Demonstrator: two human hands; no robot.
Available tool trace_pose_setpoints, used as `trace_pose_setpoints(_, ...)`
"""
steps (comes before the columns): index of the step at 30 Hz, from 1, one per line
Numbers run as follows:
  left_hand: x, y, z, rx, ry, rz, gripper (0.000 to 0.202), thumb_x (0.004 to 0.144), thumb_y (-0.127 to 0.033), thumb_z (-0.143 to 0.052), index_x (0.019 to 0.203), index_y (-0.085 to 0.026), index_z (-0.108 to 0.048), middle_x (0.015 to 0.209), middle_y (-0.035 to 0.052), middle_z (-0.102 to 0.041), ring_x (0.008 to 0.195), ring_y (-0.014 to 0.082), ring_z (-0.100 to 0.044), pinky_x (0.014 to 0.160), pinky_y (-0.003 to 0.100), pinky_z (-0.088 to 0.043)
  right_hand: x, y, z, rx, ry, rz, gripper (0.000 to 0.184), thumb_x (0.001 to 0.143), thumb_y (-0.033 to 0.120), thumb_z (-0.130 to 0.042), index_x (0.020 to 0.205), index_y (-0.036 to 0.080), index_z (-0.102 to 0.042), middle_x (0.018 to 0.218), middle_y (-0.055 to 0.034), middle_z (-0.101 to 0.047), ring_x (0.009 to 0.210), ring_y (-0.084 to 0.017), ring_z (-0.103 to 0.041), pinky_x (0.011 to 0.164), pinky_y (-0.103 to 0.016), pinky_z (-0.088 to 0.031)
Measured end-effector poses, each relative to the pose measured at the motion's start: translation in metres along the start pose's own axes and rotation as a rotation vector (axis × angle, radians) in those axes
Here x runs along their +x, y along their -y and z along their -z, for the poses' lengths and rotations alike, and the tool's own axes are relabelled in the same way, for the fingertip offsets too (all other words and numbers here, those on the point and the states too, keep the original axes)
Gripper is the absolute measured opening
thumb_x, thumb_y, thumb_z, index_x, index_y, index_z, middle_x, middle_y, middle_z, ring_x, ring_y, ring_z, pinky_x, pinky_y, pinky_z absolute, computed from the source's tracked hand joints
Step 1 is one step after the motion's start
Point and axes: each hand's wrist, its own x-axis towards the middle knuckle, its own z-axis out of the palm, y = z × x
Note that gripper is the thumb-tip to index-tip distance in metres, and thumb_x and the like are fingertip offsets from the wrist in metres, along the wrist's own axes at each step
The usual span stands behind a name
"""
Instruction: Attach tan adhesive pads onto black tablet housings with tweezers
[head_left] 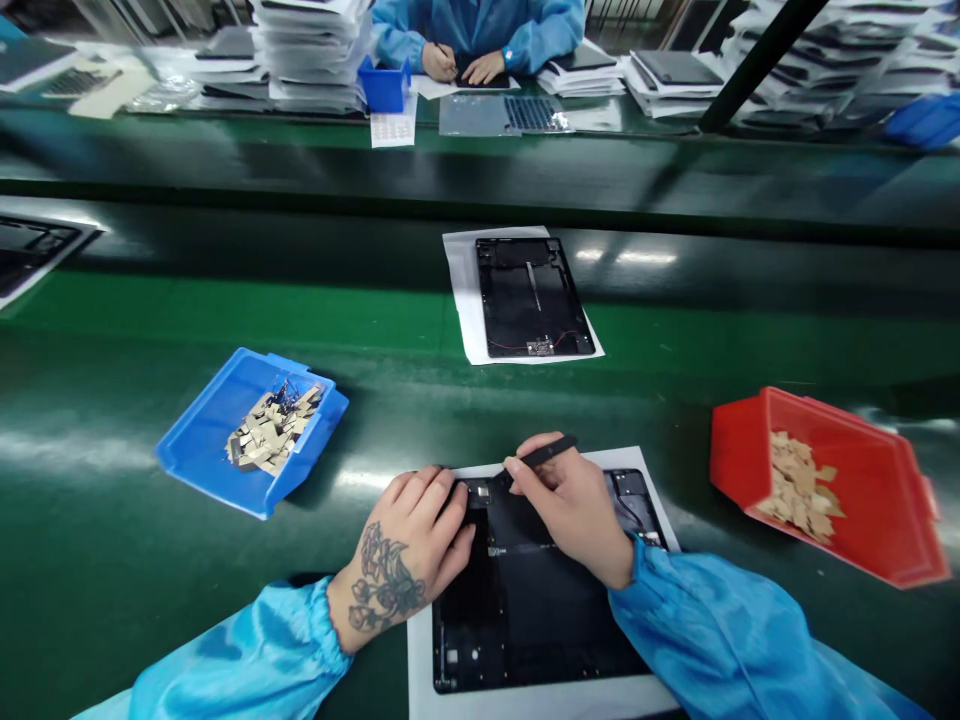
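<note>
Left hand [405,560] at panel's [555,620] 10 o'clock, likely bracing; can't tell grip. Right hand [574,510] pinches tool [551,451] at 12, probably for precision. Paper [525,704] underneath, likely anti-scratch.

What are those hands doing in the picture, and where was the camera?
No robot here: these are a person's two bare hands, in blue sleeves. The camera sits on that person's head, looking forward and down, so we see roughly what they see.

The left hand rests on the upper left part of a flat black case, which lies on white paper. The right hand holds a slim dark tool over it.

On the green table are a blue bin and a red bin, both with small pieces inside. Farther off sits another black case.
</note>
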Motion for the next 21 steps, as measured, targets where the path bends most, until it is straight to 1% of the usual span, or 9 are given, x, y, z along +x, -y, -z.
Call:
trace_pose_setpoints(3, 0.0006, 0.0003, -0.0005, -0.045, 0.049, 0.011, 0.032, 0.086, -0.024, -0.052, 0.112, -0.008, -0.060, 0.109, 0.0150, -0.059, 0.099, 0.0288, -0.052, 0.084, 0.044, -0.044, -0.0013, -0.0003, 0.0007, -0.014, -0.003, 0.023, 0.011, 0.088, 0.030, -0.059, 0.089, 0.021, -0.053, 0.068, 0.0012, -0.063, 0.061, -0.016, -0.066, 0.060, -0.026, -0.052)
trace_pose_setpoints(7, 0.0022, 0.0021, 0.0012, -0.113, 0.093, 0.050, 0.035, 0.085, -0.023, -0.052, 0.118, -0.012, -0.058, 0.109, 0.0138, -0.056, 0.100, 0.0283, -0.051, 0.083, 0.044, -0.043, -0.0022, -0.0005, 0.0009, -0.054, -0.008, 0.056, 0.010, 0.088, 0.030, -0.059, 0.090, 0.022, -0.054, 0.069, 0.0014, -0.063, 0.061, -0.015, -0.066, 0.059, -0.026, -0.052)
trace_pose_setpoints(12, 0.0040, 0.0033, 0.0045, -0.157, 0.142, 0.094, 0.035, 0.084, -0.022, -0.052, 0.118, -0.017, -0.057, 0.108, 0.0123, -0.053, 0.099, 0.0274, -0.049, 0.082, 0.043, -0.042, -0.0034, 0.0010, 0.0008, -0.108, -0.020, 0.092, 0.008, 0.088, 0.029, -0.058, 0.088, 0.022, -0.054, 0.071, 0.0016, -0.064, 0.060, -0.015, -0.066, 0.056, -0.026, -0.051)
trace_pose_setpoints(15, 0.0052, 0.0031, 0.0052, -0.173, 0.162, 0.108, 0.035, 0.084, -0.023, -0.052, 0.118, -0.019, -0.057, 0.108, 0.0116, -0.051, 0.099, 0.0274, -0.049, 0.080, 0.042, -0.041, -0.0043, 0.0011, 0.0011, -0.132, -0.022, 0.118, 0.007, 0.088, 0.029, -0.058, 0.088, 0.023, -0.055, 0.071, 0.0019, -0.064, 0.062, -0.015, -0.067, 0.058, -0.026, -0.051)
trace_pose_setpoints(19, 0.0065, 0.0042, 0.0047, -0.199, 0.162, 0.113, 0.031, 0.083, -0.023, -0.052, 0.113, -0.019, -0.059, 0.107, 0.0115, -0.050, 0.097, 0.0269, -0.048, 0.078, 0.042, -0.040, -0.0049, -0.0009, 0.0012, -0.151, -0.013, 0.122, 0.008, 0.088, 0.030, -0.058, 0.090, 0.023, -0.055, 0.072, 0.0018, -0.065, 0.063, -0.016, -0.067, 0.060, -0.027, -0.052)
trace_pose_setpoints(21, 0.0065, 0.0049, 0.0039, -0.198, 0.158, 0.109, 0.030, 0.084, -0.024, -0.052, 0.113, -0.019, -0.060, 0.107, 0.0117, -0.050, 0.096, 0.0270, -0.047, 0.077, 0.041, -0.039, -0.0050, -0.0014, 0.0011, -0.154, -0.009, 0.123, 0.008, 0.089, 0.030, -0.058, 0.090, 0.023, -0.055, 0.073, 0.0017, -0.065, 0.064, -0.016, -0.068, 0.060, -0.027, -0.052)
